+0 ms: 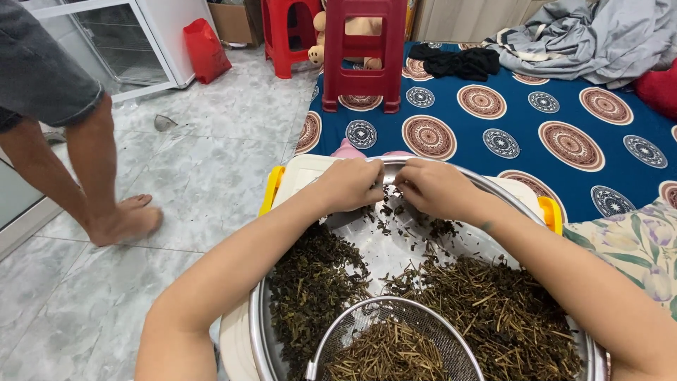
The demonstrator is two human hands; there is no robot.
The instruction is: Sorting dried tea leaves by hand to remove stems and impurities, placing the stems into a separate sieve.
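Both hands work at the far side of a wide, shallow metal tray (395, 257) that rests on a white plastic box with yellow clips (271, 189). The left hand (350, 185) is curled, its fingers bent in close together, and the fingertips meet a small dark clump of dried leaves (386, 204) just at the far rim of the tray. The right hand (436, 188) is also curled, with its fingers closed toward the same clump, so the two hands nearly touch each other over it. How tightly each hand pinches the leaves I cannot tell, because the fingertips are turned away and hidden under the knuckles.

In the tray the material lies in separate heaps. A pile of dark crumpled leaves (310, 282) lies on the left side, under the left forearm. A pile of thin brownish stems (493, 310) lies on the right side. Between them the bare metal shows, with loose bits scattered on it. At the near edge a round wire mesh sieve (395, 342) sits in the tray and holds more stems.

Beyond the tray lies a blue mat with round patterns (522, 113), and a red plastic stool (361, 49) stands on it. At the left, another person's bare legs (99, 183) stand on the grey marble floor (211, 155).
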